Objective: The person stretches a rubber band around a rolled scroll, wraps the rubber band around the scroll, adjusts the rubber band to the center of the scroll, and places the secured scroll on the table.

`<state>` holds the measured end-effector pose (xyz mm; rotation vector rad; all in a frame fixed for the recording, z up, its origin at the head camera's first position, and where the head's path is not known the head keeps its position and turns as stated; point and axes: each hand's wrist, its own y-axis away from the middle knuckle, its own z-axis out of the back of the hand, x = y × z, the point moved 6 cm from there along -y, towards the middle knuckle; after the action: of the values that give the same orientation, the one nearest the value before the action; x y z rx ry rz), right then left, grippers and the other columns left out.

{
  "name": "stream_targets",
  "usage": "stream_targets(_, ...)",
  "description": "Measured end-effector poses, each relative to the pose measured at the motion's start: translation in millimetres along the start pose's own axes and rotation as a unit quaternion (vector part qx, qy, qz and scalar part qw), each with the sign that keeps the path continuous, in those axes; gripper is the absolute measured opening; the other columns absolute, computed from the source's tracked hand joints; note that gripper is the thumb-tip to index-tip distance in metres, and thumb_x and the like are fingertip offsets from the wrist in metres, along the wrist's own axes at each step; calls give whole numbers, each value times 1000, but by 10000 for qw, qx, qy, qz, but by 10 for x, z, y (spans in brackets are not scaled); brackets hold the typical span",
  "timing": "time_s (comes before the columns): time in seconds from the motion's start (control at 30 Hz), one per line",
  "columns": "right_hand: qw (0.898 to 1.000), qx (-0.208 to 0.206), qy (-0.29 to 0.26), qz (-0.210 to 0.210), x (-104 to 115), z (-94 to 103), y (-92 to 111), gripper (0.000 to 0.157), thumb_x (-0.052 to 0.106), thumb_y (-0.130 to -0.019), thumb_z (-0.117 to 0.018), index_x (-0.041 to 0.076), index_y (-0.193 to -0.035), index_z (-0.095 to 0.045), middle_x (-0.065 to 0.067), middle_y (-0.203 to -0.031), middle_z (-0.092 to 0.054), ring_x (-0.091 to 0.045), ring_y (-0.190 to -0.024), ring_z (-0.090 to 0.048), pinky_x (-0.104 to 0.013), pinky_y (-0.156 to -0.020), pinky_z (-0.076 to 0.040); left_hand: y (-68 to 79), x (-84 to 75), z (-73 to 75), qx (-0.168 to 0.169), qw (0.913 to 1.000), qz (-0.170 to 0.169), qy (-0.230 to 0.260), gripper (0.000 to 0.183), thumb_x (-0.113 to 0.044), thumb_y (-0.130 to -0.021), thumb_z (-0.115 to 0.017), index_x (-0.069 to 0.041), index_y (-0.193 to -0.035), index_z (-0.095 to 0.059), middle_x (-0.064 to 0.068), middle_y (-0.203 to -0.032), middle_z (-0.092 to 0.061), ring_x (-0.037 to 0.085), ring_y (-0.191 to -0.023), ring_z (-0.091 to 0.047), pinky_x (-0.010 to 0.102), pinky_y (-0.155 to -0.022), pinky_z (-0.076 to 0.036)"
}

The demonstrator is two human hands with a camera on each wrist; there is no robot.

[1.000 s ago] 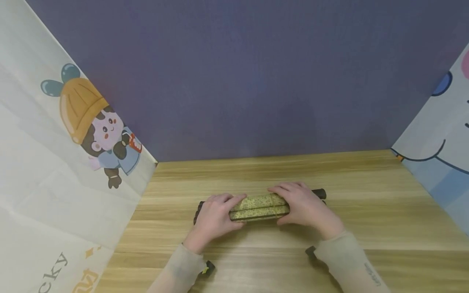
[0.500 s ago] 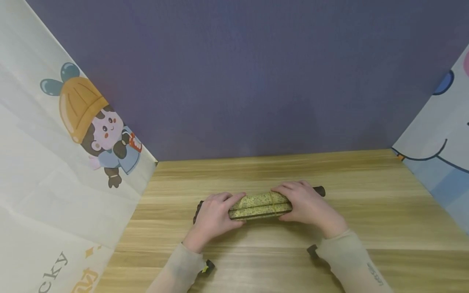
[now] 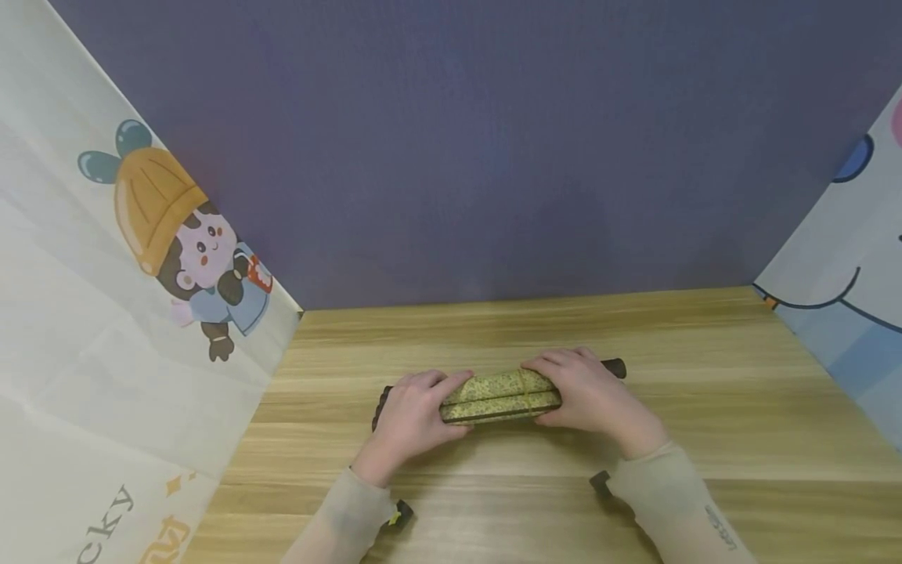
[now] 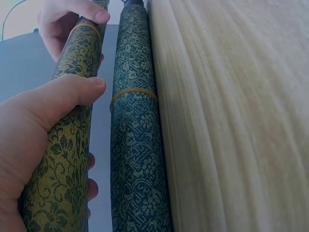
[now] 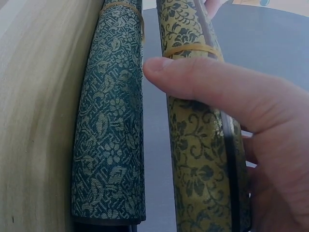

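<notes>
A rolled scroll [image 3: 496, 385] in yellow-green floral brocade lies crosswise between both hands. Dark rod ends stick out past each side, and a thin rubber band rings it near the right hand. My left hand [image 3: 416, 421] grips its left part, thumb on the near side; fingertips show beyond the roll in the left wrist view. Toward its other end my right hand [image 3: 590, 398] holds it, the thumb [image 5: 188, 79] lying across the brocade just by the band. The wrist views reveal a teal brocade scroll [image 4: 140, 164], also banded, lying along the wooden surface beside the yellow one; overhead it is hidden.
The wood-grain tabletop [image 3: 493, 501] reaches back to a dark blue-grey panel [image 3: 451, 157]. White sheets with cartoon prints flank it, the left sheet [image 3: 77, 392] close to the left arm. Small dark pieces show by both sleeves.
Over the first half second the right hand and the scroll's right part shift slightly, and the rubber band comes into clearer view. Since then, nothing has visibly moved.
</notes>
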<state>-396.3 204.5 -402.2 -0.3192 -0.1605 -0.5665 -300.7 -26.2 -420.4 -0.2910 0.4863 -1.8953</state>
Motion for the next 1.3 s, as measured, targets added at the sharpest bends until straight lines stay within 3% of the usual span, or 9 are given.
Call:
stream_targets(0.67, 9999, -61, -59, 135, 46, -29, -18, 81, 32, -68, -105, 9, -138, -71, -9, -134, -74, -34, -126, -68, -66, -111, -48, -13, -77, -21, -57, 10000, -10, 4, 86, -55, -71, -100, -27, -146, -70, 1, -110, -77, 19, -92, -74, 44, -85, -64)
stream_targets(1.0, 9977, 86, 409, 527, 391, -284, -142, 91, 52, -76, -99, 6, -146, -65, -11, -139, -73, -36, -130, -67, -69, -117, -44, -41, -198, -16, 154, 9998, -10, 109, 84, -48, -72, -101, -25, -147, -70, 1, -108, -77, 17, -91, -74, 41, -90, -64)
stream_targets(1.3, 9990, 102, 242, 373, 378, -281, -124, 93, 49, -73, -101, 7, -148, -65, -12, -141, -71, -37, -131, -67, -71, -119, -41, -53, -213, -32, 184, 9997, 5, 154, 85, -50, -71, -101, -26, -146, -70, 1, -108, -77, 16, -91, -74, 40, -88, -64)
